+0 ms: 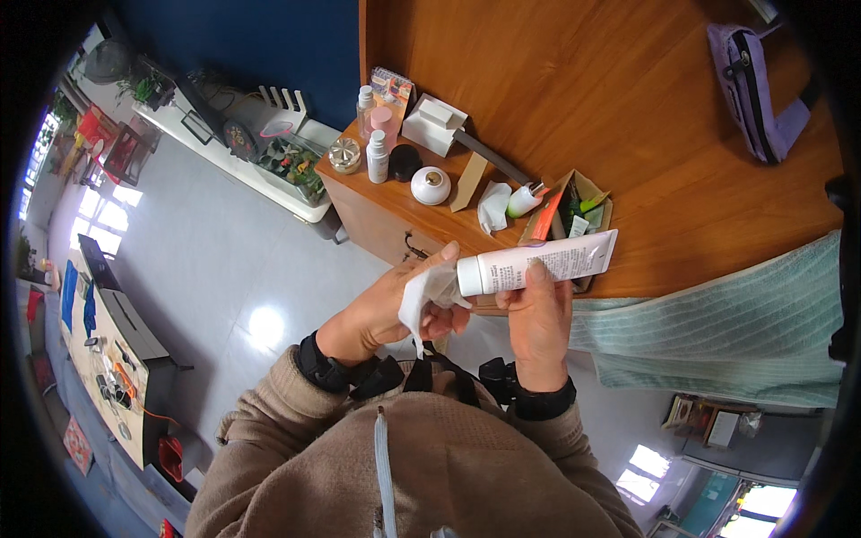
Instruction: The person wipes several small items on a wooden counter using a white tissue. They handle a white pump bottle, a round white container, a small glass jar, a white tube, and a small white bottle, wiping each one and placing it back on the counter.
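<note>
My right hand (pixel 538 323) grips a pale squeeze tube (pixel 572 259) by its body, thumb on the printed side. The tube lies roughly level, and its white cap (pixel 469 276) points left. In my left hand (pixel 377 302) is a crumpled white tissue (pixel 425 292), held right by the cap; whether it touches the cap I cannot tell. Beyond the hands, on the wooden cabinet top, stand a round white jar (pixel 430 185), a white pump bottle (pixel 523 202) and another crumpled tissue (pixel 494 207). An open box (pixel 595 208) of tubes and packets is partly hidden behind the tube.
Farther back on the cabinet are a gold-lidded jar (pixel 344 156), a small white bottle (pixel 378 158), a black round lid (pixel 405 163) and a white box (pixel 434 124). A green towel (pixel 713 323) hangs at the right. A purple bag (pixel 757 94) hangs against the wooden panel.
</note>
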Demonstrator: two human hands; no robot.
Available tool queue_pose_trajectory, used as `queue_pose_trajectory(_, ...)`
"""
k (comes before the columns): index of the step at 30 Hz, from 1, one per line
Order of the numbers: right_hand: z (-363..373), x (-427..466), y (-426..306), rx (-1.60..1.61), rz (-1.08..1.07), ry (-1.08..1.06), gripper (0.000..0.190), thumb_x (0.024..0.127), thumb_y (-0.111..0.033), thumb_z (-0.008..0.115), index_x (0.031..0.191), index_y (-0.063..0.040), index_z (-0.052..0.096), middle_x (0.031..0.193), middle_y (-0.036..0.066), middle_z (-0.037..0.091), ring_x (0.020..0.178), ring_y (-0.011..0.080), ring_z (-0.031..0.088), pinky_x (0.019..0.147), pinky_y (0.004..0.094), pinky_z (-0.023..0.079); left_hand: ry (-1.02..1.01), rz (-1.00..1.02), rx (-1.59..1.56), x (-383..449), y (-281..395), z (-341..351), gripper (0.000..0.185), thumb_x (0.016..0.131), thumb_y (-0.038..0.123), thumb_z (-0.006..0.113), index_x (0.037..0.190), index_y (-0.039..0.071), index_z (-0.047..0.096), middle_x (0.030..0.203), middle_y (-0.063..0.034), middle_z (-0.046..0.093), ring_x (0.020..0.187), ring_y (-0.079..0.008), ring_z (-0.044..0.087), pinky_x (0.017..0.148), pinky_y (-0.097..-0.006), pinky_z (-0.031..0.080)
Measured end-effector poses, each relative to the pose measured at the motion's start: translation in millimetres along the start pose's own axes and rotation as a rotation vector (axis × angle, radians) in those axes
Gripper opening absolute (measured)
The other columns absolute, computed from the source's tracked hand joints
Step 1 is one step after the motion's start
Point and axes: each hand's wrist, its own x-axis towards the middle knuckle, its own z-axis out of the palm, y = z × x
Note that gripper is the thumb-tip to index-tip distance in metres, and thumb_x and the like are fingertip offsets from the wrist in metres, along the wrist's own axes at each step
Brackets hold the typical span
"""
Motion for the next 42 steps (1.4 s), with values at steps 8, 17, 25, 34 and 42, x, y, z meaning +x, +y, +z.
queue_pose_trajectory(8, 1.2, -0.5, -1.6, 0.003, 0.017, 0.113, 0.029, 0.089, -0.019, 0.065, 0.112, -0.004, 0.055, 0.089, 0.007, 0.062, 0.069, 0.0141, 0.057, 0.058, 0.0273, 0.045, 0.272, 0.953, 0.953, -0.8, -7.9, 7.4, 0.051, 0.078, 0.013, 0.076, 0.121, -0.001, 0.051, 0.101, -0.0132, 0.062, 0.090, -0.0258, 0.063, 0.078, -0.0326, 0.050)
queue_pose_trajectory(17, -7.5, -1.5, -0.8, -0.049, -0.144, -0.161, 0.030, 0.084, -0.009, 0.067, 0.111, -0.005, 0.055, 0.106, 0.011, 0.059, 0.083, 0.0183, 0.058, 0.062, 0.0293, 0.047, -0.003, 0.122, -0.152, 1.4, -0.6, 5.8, 0.049, 0.092, 0.044, 0.058, 0.115, 0.001, 0.054, 0.081, -0.0105, 0.063, 0.062, -0.0145, 0.061, 0.052, -0.0228, 0.048)
queue_pose_trajectory(25, -8.2, 0.3, -2.5, 0.046, -0.030, 0.002, 0.028, 0.088, -0.012, 0.063, 0.113, -0.004, 0.054, 0.104, 0.010, 0.061, 0.079, 0.0165, 0.058, 0.058, 0.0270, 0.045, 0.154, 0.574, 0.175, 0.7, -2.2, 8.4, 0.042, 0.087, 0.025, 0.068, 0.116, 0.000, 0.053, 0.095, -0.0135, 0.064, 0.076, -0.0196, 0.065, 0.061, -0.0283, 0.054)
queue_pose_trajectory(34, -6.3, 2.1, -3.7, -0.057, -0.076, -0.050, 0.030, 0.085, -0.011, 0.065, 0.112, -0.004, 0.054, 0.100, 0.009, 0.061, 0.078, 0.0148, 0.056, 0.057, 0.0266, 0.043, 0.203, 0.380, 0.429, -5.9, 1.9, 11.3, 0.035, 0.088, 0.015, 0.064, 0.118, 0.003, 0.052, 0.099, -0.0049, 0.060, 0.080, -0.0074, 0.057, 0.062, -0.0225, 0.047)
queue_pose_trajectory(42, -22.0, 11.9, -3.6, 0.344, 0.182, 0.007, 0.039, 0.091, -0.039, 0.057, 0.116, -0.009, 0.053, 0.107, 0.009, 0.061, 0.090, 0.0182, 0.058, 0.072, 0.0321, 0.047, -0.148, 0.237, -0.142, -1.7, 6.4, 0.6, 0.040, 0.088, 0.022, 0.067, 0.122, 0.007, 0.051, 0.108, -0.0061, 0.064, 0.093, -0.0095, 0.060, 0.081, -0.0243, 0.049)
